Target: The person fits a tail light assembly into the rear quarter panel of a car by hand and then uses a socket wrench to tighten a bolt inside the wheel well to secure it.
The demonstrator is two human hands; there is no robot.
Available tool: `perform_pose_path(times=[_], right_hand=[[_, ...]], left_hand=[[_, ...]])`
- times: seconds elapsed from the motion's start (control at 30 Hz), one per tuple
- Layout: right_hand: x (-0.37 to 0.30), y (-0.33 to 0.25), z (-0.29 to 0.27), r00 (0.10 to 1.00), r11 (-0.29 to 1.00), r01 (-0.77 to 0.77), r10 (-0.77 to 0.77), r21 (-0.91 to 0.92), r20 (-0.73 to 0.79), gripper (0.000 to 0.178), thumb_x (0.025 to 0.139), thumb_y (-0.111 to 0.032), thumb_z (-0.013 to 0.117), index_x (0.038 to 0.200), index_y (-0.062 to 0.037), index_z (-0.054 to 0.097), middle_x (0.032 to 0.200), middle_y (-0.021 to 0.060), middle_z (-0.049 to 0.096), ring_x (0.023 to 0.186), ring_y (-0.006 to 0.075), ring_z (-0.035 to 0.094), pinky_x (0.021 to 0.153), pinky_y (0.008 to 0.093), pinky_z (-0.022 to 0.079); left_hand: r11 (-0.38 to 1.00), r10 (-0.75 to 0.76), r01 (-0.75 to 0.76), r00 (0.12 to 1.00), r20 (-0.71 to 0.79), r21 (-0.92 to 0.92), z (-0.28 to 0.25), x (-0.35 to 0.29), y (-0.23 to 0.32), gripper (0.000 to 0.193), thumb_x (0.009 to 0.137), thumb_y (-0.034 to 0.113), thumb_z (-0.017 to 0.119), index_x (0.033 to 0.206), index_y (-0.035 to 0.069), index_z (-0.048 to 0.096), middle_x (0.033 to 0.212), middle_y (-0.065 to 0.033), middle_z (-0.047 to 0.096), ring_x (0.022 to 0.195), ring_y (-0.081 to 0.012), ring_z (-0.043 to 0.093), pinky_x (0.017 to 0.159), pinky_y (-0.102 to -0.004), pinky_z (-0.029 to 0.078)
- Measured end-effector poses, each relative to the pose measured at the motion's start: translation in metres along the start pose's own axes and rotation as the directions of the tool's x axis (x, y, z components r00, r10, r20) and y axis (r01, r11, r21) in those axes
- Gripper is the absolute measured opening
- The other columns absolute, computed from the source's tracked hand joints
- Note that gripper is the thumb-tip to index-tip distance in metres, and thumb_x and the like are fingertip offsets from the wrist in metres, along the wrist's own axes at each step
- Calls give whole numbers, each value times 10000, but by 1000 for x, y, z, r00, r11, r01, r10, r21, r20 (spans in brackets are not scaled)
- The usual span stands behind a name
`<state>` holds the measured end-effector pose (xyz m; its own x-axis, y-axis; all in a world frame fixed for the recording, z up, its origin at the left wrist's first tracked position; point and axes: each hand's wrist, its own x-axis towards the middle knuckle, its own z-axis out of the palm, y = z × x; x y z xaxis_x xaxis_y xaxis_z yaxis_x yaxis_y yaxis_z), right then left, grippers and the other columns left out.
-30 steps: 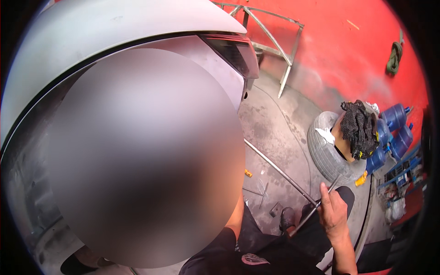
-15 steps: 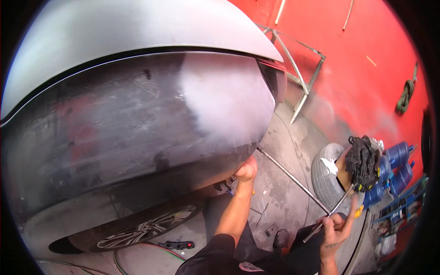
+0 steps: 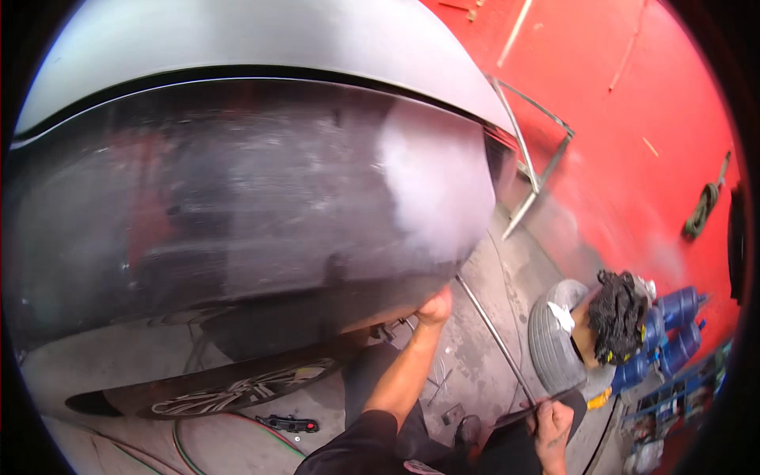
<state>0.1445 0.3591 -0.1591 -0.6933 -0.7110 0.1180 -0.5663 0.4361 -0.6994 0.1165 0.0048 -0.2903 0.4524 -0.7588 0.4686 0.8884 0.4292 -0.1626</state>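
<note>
My right hand [image 3: 552,431] is wrapped around the handle end of a long metal rod [image 3: 492,331]. The rod slants up and left, and its far end passes out of sight behind the lower right edge of a dark, scuffed car panel [image 3: 261,198]. A pale, whitish patch [image 3: 443,178] covers the panel's right part. Against that same lower edge rests my left hand [image 3: 435,307], close to the rod's far end. Its fingers are hidden beneath the panel.
A silver body panel [image 3: 261,36] curves above the dark one; a wheel [image 3: 245,393] sits below. To the right stand a tire [image 3: 546,332] with a black crumpled bundle [image 3: 617,317], blue jugs [image 3: 679,307] and a metal frame [image 3: 532,178]. Hoses [image 3: 178,443] lie on the floor.
My right hand has moved down and slightly left, swinging the rod's handle, and its raised finger has closed around it. My left hand stays at the panel edge. The whole view has shifted.
</note>
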Motion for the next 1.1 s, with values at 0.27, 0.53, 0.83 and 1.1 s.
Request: perform_pose_path(times=[0.27, 0.53, 0.83, 1.1], right_hand=[[16, -56, 21, 958, 891, 51, 85, 451, -275, 674, 957, -195, 670, 1495, 65, 357, 628, 42, 580, 505, 115, 581, 479, 225, 466], [7, -11, 10, 899, 908, 419, -415, 4, -140, 554, 911, 4, 503, 1461, 43, 451, 1017, 193, 691, 874, 244, 696, 830, 357, 557], [-4, -21, 8, 943, 925, 329, -332, -190, 17, 403, 982, -228, 611, 1233, 87, 629, 847, 98, 676, 696, 176, 646, 621, 333, 510], [6, -57, 19, 973, 882, 57, 55, 467, -223, 452, 947, -157, 665, 1323, 64, 548, 702, 73, 629, 502, 167, 605, 478, 270, 495]], left_hand=[[994, -65, 84, 969, -238, 70, 37, 29, 11, 612, 915, 484, 574, 1331, 35, 591, 1392, -88, 576, 1307, -276, 505, 1118, -451, 380], [974, -174, 191, 975, -139, 123, 12, 39, 6, 572, 791, 425, 632, 1170, -4, 627, 1307, -117, 579, 1263, -273, 504, 1117, -438, 351], [983, -95, 99, 995, -38, 153, 14, 41, 10, 652, 854, 477, 626, 1341, 47, 574, 1404, -103, 555, 1306, -284, 486, 1112, -464, 360], [976, -85, 92, 995, -42, 198, 4, 41, 22, 658, 879, 442, 625, 1398, 47, 530, 1467, -99, 508, 1357, -280, 443, 1146, -461, 321]])
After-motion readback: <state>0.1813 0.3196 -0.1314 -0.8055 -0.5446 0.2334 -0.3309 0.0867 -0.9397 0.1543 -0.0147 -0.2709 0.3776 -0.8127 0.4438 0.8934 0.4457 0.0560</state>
